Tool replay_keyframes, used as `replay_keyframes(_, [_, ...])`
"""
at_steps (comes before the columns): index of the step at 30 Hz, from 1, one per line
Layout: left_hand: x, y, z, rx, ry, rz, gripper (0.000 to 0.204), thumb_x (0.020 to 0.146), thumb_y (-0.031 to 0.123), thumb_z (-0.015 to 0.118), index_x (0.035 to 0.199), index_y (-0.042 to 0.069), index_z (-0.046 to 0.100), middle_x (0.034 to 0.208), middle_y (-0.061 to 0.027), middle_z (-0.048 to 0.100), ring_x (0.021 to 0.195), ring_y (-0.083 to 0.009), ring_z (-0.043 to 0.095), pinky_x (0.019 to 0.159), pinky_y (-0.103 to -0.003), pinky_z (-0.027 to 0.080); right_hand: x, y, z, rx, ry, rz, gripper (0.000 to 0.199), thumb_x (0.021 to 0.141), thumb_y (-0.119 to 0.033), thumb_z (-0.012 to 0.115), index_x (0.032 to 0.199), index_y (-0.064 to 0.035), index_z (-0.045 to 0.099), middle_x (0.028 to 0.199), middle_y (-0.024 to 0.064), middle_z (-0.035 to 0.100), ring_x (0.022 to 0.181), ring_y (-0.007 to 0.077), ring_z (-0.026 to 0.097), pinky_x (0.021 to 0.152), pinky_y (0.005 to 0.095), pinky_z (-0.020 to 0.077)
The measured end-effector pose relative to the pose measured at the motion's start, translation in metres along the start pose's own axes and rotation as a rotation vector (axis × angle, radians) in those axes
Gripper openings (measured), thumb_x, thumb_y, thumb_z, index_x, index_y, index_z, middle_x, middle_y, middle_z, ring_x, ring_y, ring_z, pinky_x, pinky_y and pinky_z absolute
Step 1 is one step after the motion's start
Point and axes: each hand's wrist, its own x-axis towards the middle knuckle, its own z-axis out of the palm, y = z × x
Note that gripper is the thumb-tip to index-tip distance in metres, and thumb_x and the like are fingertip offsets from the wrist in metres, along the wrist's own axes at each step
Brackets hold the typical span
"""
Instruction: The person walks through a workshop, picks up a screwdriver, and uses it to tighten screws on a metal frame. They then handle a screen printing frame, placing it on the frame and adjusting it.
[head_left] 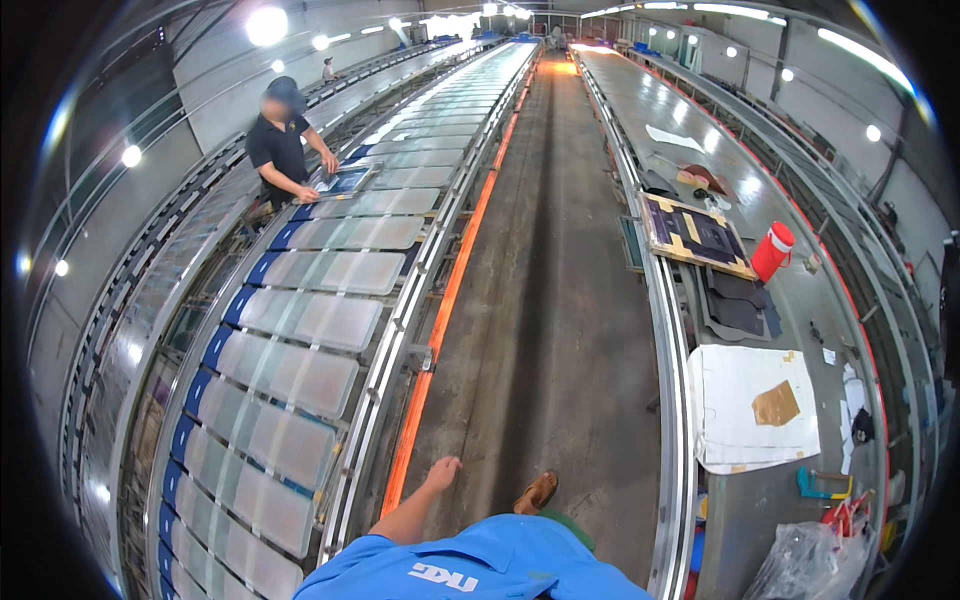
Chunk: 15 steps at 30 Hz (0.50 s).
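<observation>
My left hand hangs low over the walkway, beside the orange rail. Its fingers are loosely bent, and nothing shows in them. My right hand is out of sight; only a blue shirt and one foot in a brown shoe appear below. To the left runs a long printing table, with a row of pale translucent sheets laid along it. Farther up that table, a person in a dark shirt and cap has both hands at a flat printing frame.
The walkway runs far ahead between two tables. On the right table lie a taped wooden screen frame, a red jug, dark sheets, a white cloth, a teal-handled saw and a clear plastic bag.
</observation>
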Motion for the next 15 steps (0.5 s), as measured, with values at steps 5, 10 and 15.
replay_keyframes(5, [0.014, -0.016, 0.014, -0.129, -0.125, -0.429, 0.038, 0.093, 0.036, 0.046, 0.096, 0.006, 0.069, 0.083, -0.0139, 0.065, 0.076, -0.0255, 0.064, 0.06, -0.041, 0.05, 0.096, -0.153, -0.058, 0.111, 0.097, -0.165, 0.029, 0.092, -0.012, 0.047, 0.116, -0.0001, 0.058, 0.096, 0.0217, 0.066, 0.082, 0.0364, 0.067, 0.067, 0.0494, 0.0551])
replay_keyframes(10, [0.063, -0.02, 0.02, -0.038, -0.147, -0.345, 0.043, 0.093, 0.04, 0.046, 0.098, 0.004, 0.069, 0.069, -0.0118, 0.062, 0.061, -0.021, 0.061, 0.054, -0.038, 0.05, 0.098, -0.464, -0.061, 0.305, -0.12, -0.427, 0.038, 0.084, 0.004, 0.057, 0.121, 0.0043, 0.052, 0.096, 0.0179, 0.066, 0.077, 0.0224, 0.067, 0.067, 0.0314, 0.0564])
replay_keyframes(15, [0.178, -0.033, 0.015, 0.031, -0.077, -0.281, 0.044, 0.094, 0.041, 0.046, 0.099, 0.005, 0.071, 0.078, -0.0158, 0.068, 0.074, -0.0208, 0.067, 0.064, -0.036, 0.052, 0.153, -0.625, -0.032, 0.146, -0.192, -0.494, 0.028, 0.091, 0.001, 0.045, 0.116, 0.0028, 0.055, 0.093, 0.0147, 0.065, 0.074, 0.0195, 0.066, 0.065, 0.0301, 0.0554])
